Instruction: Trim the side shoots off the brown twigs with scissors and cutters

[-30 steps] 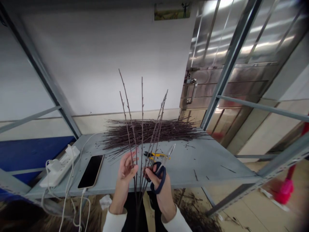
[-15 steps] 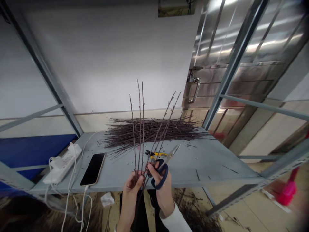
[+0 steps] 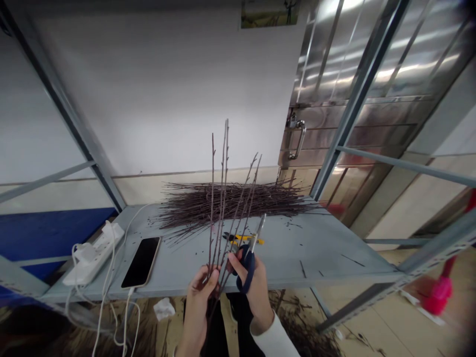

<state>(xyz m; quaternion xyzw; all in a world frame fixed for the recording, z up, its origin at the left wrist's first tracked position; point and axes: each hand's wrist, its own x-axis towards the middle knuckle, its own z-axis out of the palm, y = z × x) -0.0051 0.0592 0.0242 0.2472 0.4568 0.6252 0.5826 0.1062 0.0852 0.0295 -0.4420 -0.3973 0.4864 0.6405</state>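
Near the shelf's front edge my left hand [image 3: 203, 287] is closed around the lower part of several thin dark twigs [image 3: 222, 188], which stand up and fan apart. My right hand [image 3: 253, 280] grips a pair of scissors [image 3: 246, 275] with dark blue handles, blades pointing up and away. Its thumb and fingertips also rest by two more twigs [image 3: 241, 203] that lean to the right. Behind the scissors lies a yellow-handled pair of pliers or cutters [image 3: 238, 238], partly covered by twigs. A large pile of dark twigs [image 3: 193, 206] lies across the back of the shelf.
On the left of the grey shelf [image 3: 320, 253] lie a phone [image 3: 141, 262] on a white cable and a power strip [image 3: 94, 255]. Metal posts [image 3: 349, 119] frame both sides. Twig scraps and crumpled white paper [image 3: 163, 308] lie on the floor below.
The upright twigs in my left hand have swung right and the leaning ones have come left, so the fan is narrower. My right hand has turned the scissors more upright.
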